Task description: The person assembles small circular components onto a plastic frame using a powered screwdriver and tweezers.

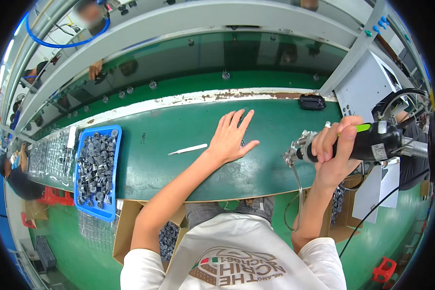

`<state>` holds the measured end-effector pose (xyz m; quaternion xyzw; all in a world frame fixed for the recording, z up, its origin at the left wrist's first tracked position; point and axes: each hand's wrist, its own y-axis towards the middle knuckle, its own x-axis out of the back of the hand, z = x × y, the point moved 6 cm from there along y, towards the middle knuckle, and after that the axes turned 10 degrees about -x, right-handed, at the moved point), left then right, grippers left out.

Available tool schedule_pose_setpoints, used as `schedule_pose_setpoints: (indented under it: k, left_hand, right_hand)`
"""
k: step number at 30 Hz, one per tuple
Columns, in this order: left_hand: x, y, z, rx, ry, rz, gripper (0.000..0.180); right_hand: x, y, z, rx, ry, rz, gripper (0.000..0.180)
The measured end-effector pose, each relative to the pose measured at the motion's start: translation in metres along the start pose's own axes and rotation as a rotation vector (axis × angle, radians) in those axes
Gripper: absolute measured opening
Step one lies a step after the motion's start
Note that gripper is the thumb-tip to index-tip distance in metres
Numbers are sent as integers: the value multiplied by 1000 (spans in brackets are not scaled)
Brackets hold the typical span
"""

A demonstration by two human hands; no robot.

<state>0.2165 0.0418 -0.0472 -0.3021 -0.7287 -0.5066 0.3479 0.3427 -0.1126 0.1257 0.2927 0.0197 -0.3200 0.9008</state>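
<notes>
While the right hand (334, 147) wraps around a black powered hand tool (367, 141) with a green trigger strip, its fingers are curled tight over the barrel and the thumb lies along the top, so the metal nose (295, 151) points left toward the middle of the green bench (179, 145). Held this way, off the right end of the bench and above its near edge, the tool looks ready to be swung in over the work; a thin hose (298, 193) hangs down from the nose and a dark cable (372, 212) trails away to the near right.

Left of the tool, the left hand (233, 135) lies flat on the bench, fingers spread and holding nothing. A small dark part (242, 143) peeps out just under the fingers, seemingly pinned there by the palm's weight; what it is cannot be told.

Further left, a pair of white tweezers (187, 149) rests loose on the bench, apart from the hand. At the far left end, a blue tray (112, 164) heaped with small grey parts sits across the near edge. On the far right a black rectangular object (312, 102) lies by the worn white strip. Nothing stands between the tool's nose and the flat hand. Open cardboard boxes (125, 227) sit below the bench edge beside the person's lap.
</notes>
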Motion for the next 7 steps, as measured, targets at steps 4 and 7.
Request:
schedule_pose_setpoints:
  k: [4,7]
  left_hand:
    - [-5,6,-1,44,119,-36,50]
    - [-6,0,0,152,189,-56,33]
  right_hand:
    - [13,-5,9,-8,1,-22,25]
    - [23,-7,5,-95,39,-81,21]
